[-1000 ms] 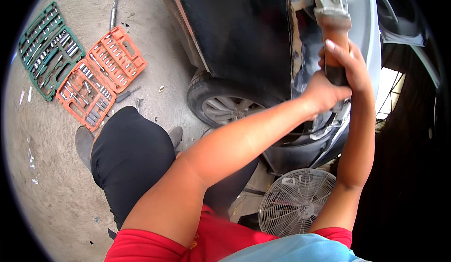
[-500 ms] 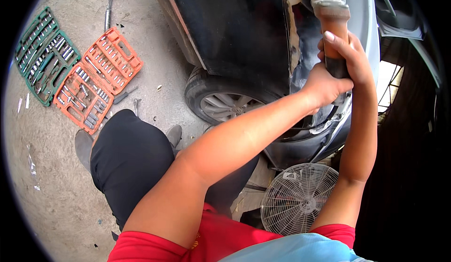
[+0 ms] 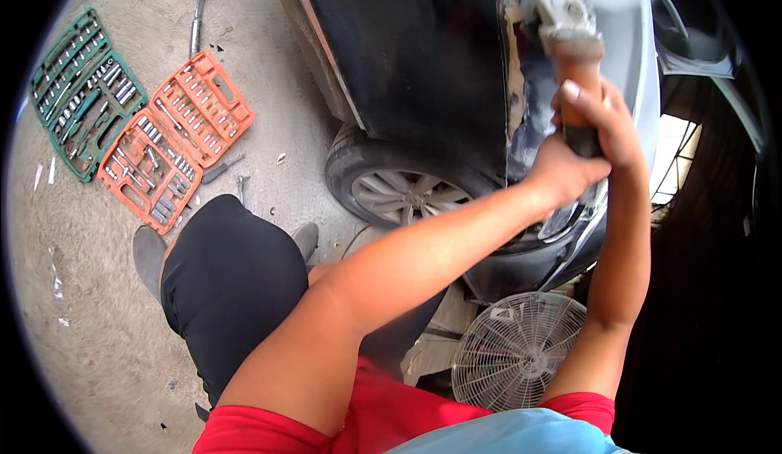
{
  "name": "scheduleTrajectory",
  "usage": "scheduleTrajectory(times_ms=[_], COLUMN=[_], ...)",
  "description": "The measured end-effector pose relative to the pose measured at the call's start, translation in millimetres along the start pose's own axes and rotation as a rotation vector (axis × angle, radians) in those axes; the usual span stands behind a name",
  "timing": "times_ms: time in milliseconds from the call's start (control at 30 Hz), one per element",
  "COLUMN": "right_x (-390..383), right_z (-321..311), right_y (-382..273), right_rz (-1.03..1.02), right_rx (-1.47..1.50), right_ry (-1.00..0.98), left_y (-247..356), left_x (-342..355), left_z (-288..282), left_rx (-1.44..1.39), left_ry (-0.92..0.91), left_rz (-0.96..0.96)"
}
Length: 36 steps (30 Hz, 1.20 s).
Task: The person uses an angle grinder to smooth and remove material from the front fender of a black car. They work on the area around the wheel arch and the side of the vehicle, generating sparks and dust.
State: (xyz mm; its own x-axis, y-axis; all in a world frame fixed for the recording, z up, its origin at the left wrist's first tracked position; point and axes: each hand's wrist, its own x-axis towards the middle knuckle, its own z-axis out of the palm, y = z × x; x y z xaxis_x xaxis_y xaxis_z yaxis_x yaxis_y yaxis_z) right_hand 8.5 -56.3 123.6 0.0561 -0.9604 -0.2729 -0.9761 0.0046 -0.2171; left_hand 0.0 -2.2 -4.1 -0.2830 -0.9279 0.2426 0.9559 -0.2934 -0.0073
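With both hands I grip an angle grinder (image 3: pixel 579 73), which has an orange-brown body and a grey metal head. My left hand (image 3: pixel 562 171) is wrapped round the dark rear end of its handle. Higher up, my right hand (image 3: pixel 612 120) closes round the body, thumb lying along it. The grinder's head is at the rear corner of a dark car (image 3: pixel 415 55), by a rough-edged patch of bare, light filler (image 3: pixel 515 71). Pale dust or smoke blurs the panel beyond the head. Whether the disc touches the panel, I cannot tell.
Below the car's corner stands a round wire-caged fan (image 3: pixel 521 352), close to my right arm. A car wheel (image 3: pixel 403 193) is left of my hands. On the floor at left lie a green socket case (image 3: pixel 104 135), an orange socket case (image 3: pixel 213 87) and a hammer (image 3: pixel 195 26).
The grinder and my hands have moved a little down toward me along the panel. A pale cloud now shows beyond the head. My view has shifted slightly.
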Motion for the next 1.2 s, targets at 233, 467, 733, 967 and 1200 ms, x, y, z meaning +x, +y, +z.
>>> scheduleTrajectory(times_ms=[233, 467, 733, 967, 1200], right_x=[-6, -3, 2, -15, 15], right_z=[-8, 2, -15, 2, -31], right_y=[-6, -9, -25, -3, -10], right_rz=[0.015, 0.020, -0.007, 0.084, -0.051], right_rx=[-0.029, -0.008, -0.052, -0.015, -0.032], right_ry=[0.040, 0.023, 0.073, -0.011, 0.006], left_y=[-1, -4, 19, -22, 11], left_x=[3, 3, 15, -7, 22], left_z=[10, 2, 11, 8, 9], left_rx=[0.014, -0.026, -0.068, -0.107, -0.073], left_ry=[-0.023, -0.041, -0.117, -0.059, -0.125], left_rz=[0.000, 0.017, 0.037, 0.002, 0.020])
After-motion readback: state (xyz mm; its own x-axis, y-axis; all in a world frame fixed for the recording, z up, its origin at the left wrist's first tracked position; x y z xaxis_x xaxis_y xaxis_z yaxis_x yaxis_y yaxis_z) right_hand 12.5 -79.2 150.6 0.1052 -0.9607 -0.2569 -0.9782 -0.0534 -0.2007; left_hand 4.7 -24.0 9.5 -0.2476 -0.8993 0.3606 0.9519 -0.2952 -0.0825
